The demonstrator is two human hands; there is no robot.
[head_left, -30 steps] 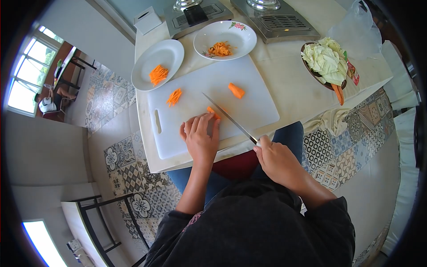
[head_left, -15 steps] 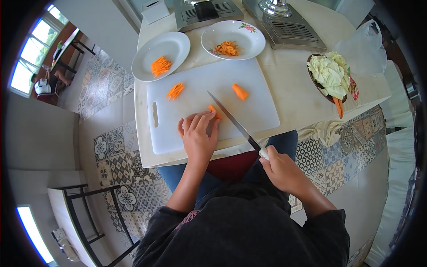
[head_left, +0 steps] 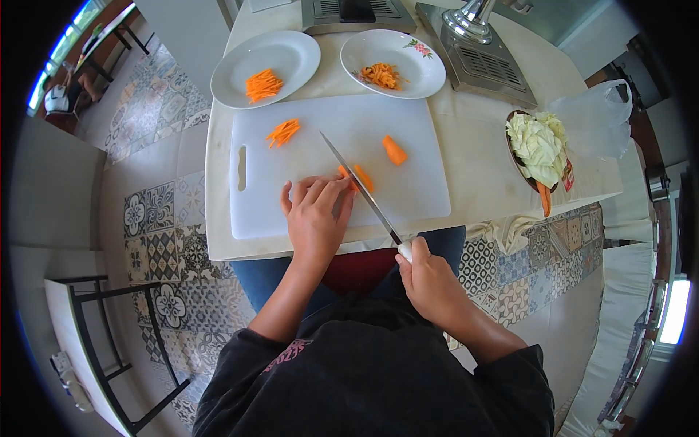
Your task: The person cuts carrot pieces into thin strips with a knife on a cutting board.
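My right hand [head_left: 431,280] is wrapped round the pale handle of a kitchen knife [head_left: 373,205]. Its long blade slants up and left, lying across a carrot piece [head_left: 360,179] on the white cutting board [head_left: 408,200]. With curled fingertips, my left hand [head_left: 317,218] holds that piece against the board, just left of the blade; the fingers partly cover it. Orange shows on both sides of the blade. A pile of carrot strips [head_left: 283,132] lies at the board's upper left. A thicker carrot chunk [head_left: 394,151] rests to the right.
Behind the board, a white plate [head_left: 295,54] bears carrot strips and a flowered plate [head_left: 357,51] bears orange shavings. Cabbage [head_left: 537,146] sits in a brown bowl at right, beside a plastic bag [head_left: 601,120]. Metal stands [head_left: 480,65] are at the back. A person sits far left.
The knife has moved left, from beside the carrot piece to across it. My left hand still holds the piece. The whole view has shifted slightly.
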